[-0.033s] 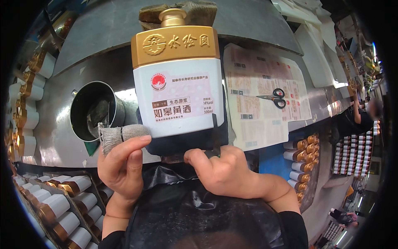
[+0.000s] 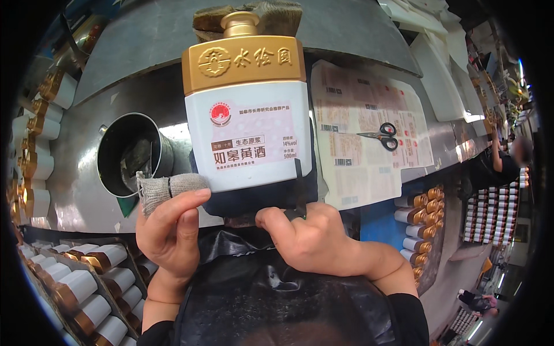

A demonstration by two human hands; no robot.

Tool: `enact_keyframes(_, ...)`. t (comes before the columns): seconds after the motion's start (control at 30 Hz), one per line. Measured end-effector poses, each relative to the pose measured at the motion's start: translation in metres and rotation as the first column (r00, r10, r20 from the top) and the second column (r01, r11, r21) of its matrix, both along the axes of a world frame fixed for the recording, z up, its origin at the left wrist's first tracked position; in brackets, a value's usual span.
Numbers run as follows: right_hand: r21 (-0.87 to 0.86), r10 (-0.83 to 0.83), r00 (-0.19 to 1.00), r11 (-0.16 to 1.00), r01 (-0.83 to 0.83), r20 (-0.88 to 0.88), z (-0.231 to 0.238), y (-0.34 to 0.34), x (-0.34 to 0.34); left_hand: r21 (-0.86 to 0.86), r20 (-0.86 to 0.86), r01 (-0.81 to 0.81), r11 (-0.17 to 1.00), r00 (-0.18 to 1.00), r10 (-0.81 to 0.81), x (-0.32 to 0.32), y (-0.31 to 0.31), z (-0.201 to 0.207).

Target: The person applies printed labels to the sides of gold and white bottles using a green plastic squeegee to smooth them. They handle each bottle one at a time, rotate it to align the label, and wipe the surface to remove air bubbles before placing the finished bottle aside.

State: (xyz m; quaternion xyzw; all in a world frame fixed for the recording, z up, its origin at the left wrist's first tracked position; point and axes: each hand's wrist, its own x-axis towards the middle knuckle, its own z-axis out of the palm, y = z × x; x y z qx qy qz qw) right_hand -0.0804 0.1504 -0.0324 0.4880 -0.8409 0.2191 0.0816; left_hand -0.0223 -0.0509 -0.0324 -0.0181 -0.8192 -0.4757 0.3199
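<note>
A squarish white bottle (image 2: 248, 138) with a gold shoulder and neck lies label up on a dark pad (image 2: 254, 199) in front of me. My left hand (image 2: 170, 236) is at its lower left corner, index finger stretched toward the edge and thumb apart. A grey knitted finger sleeve (image 2: 173, 187), with a dark band, covers part of that hand. My right hand (image 2: 309, 239) is closed around a thin dark blade (image 2: 300, 187), whose upper end crosses the bottle's lower right corner. Its handle is hidden in the fist.
An open metal pot (image 2: 164, 147) stands left of the bottle. To the right lie printed label sheets (image 2: 352, 179) with black-handled scissors (image 2: 385, 136) on them. Wooden blocks (image 2: 283, 20) sit behind the neck. Racks of similar bottles (image 2: 95, 282) flank the bench; other people are at far right.
</note>
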Motion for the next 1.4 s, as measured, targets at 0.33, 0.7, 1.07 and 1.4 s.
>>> enact_keyframes(0.33, 0.064, 0.014, 0.997, 0.998, -0.019, 0.079, 0.009, -0.003, 0.002, -0.115, 0.009, 0.077, 0.990, 0.997, -0.076, -0.008, 0.004, 0.007)
enact_keyframes(0.7, 0.058, -0.001, 0.999, 0.998, -0.001, 0.039, 0.020, -0.008, 0.001, -0.644, 0.130, 0.133, 0.753, 0.989, -0.063, -0.026, 0.020, 0.020)
enact_keyframes(1.07, 0.081, -0.012, 1.000, 0.997, 0.011, 0.019, 0.018, -0.009, 0.001, -0.749, 0.088, 0.089, 0.657, 0.996, -0.034, -0.032, 0.028, 0.015)
enact_keyframes(1.4, 0.067, -0.023, 1.000, 0.997, 0.022, 0.018, 0.015, -0.009, 0.002, -0.735, 0.100, 0.094, 0.672, 0.995, -0.029, -0.031, 0.028, 0.013)
